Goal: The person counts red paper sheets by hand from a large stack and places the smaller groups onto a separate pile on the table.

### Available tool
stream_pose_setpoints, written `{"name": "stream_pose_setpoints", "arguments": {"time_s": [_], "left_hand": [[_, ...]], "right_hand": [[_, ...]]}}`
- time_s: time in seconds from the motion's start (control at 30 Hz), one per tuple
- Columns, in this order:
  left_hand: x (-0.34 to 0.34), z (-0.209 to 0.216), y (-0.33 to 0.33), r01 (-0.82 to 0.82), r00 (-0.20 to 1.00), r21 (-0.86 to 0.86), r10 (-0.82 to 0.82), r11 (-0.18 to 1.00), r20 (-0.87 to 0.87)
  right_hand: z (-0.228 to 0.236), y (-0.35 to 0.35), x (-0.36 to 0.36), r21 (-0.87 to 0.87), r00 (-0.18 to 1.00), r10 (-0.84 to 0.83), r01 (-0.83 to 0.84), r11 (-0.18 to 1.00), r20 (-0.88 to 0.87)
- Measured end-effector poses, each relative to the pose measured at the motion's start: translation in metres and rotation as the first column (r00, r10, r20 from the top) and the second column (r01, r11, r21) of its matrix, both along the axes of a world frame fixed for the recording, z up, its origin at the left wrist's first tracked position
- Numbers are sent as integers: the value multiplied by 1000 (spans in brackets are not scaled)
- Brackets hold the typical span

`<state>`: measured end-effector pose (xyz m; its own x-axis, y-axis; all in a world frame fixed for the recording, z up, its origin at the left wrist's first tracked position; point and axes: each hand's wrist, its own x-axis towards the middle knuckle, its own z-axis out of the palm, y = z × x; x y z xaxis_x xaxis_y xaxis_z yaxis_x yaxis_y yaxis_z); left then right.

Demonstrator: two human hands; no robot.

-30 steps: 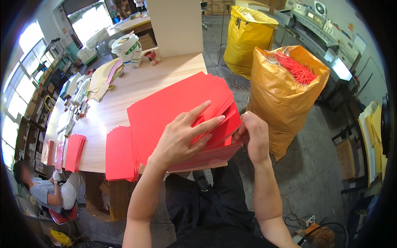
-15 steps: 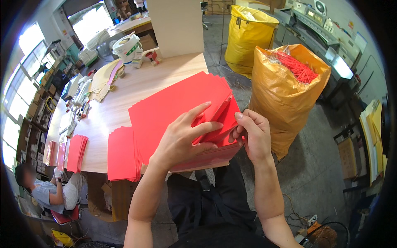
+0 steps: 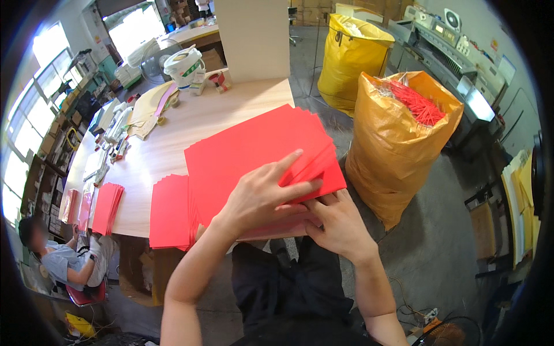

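A tall stack of red paper sheets [image 3: 254, 138] lies at the table's near right corner, its top sheets slightly fanned at the right edge. My left hand [image 3: 259, 190] rests on top of it, fingers spread over the near right part and holding nothing. At the stack's near right edge is my right hand [image 3: 337, 225], its fingers bent around the edge of the upper red sheets; the fingertips are partly hidden under them. Left of the big stack, a smaller fanned pile of red sheets [image 3: 169, 211] touches it.
The wooden table [image 3: 231, 98] carries another red pile [image 3: 108, 207], a white bucket [image 3: 184, 68] and tape rolls. An orange sack [image 3: 398, 150] of red scraps stands right of the table, a yellow sack [image 3: 353, 66] behind it. A seated person [image 3: 72, 259] works at the far left.
My right hand has moved from the raised corner of the sheets down and left to the stack's near edge. The lifted sheets now lie flatter. My left hand stays spread on top.
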<state>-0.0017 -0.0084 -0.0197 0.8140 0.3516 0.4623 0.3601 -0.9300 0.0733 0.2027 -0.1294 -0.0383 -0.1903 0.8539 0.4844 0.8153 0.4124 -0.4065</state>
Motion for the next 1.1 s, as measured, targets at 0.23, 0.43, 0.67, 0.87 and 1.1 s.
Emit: {"name": "stream_pose_setpoints", "arguments": {"time_s": [0.23, 0.43, 0.67, 0.87, 1.1], "left_hand": [[2, -1, -10, -11, 996, 123, 22, 992, -86], [-30, -12, -43, -386, 922, 90, 385, 918, 39], [-132, -42, -47, -700, 686, 112, 620, 705, 381], [-111, -37, -96, -497, 809, 48, 443, 866, 387], [-128, -112, -116, 405, 312, -814, 774, 416, 551]], "right_hand": [[-6, 0, 3, -34, 1000, 11, -12, 999, -20], [-4, 0, 0, -2, 1000, -11, 11, 1000, -22], [-17, 3, -7, 92, 997, -70, 68, 993, 23], [-55, 10, -3, 270, 983, -171, 146, 952, 71], [-58, 16, -11, 347, 983, -178, 151, 926, 47]]}}
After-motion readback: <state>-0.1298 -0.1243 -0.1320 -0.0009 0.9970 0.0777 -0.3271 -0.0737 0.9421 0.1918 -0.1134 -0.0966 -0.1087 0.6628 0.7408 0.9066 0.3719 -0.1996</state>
